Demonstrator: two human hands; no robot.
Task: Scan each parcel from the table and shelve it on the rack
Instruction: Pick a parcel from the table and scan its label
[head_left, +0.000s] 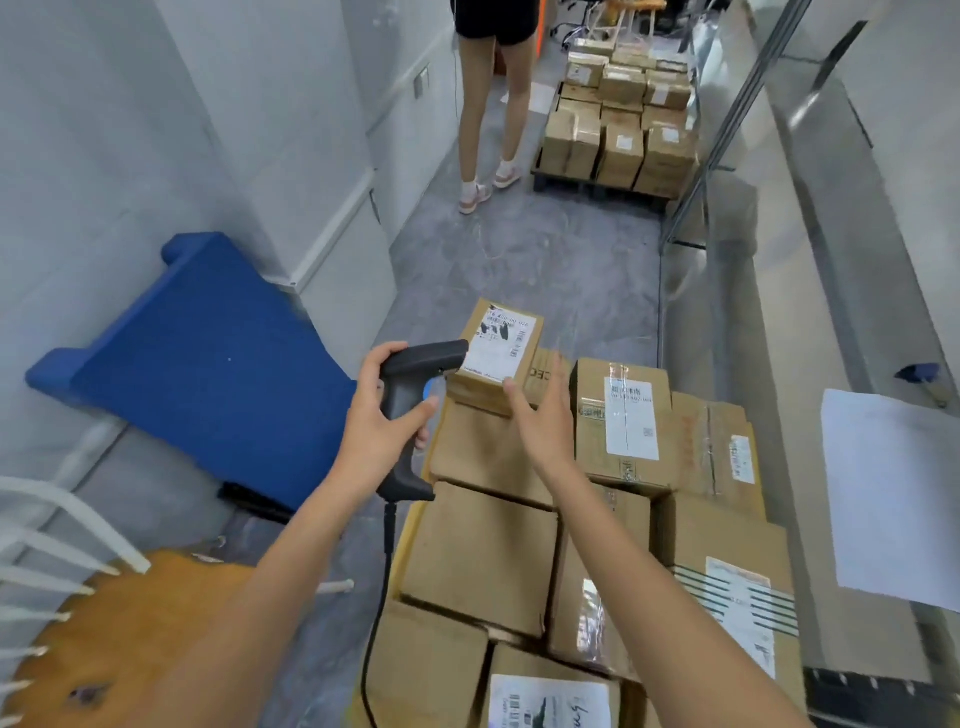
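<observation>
My left hand (382, 415) grips a dark grey corded barcode scanner (415, 384), its head pointing at a small cardboard parcel (496, 353) with a white label on top. That parcel sits on top of the far left of a pile of cardboard parcels (483, 561). My right hand (543, 415) reaches forward with straight fingers, touching the near right corner of the small parcel. The scanner's cable (382, 587) hangs down beside the pile.
A blue pallet (208, 374) leans at the left wall. A wooden chair seat (119, 623) with white bars is at lower left. A person (493, 98) stands ahead beside another pallet of boxes (618, 135). Metal rack (727, 130) runs along the right; a white sheet (893, 499) lies there.
</observation>
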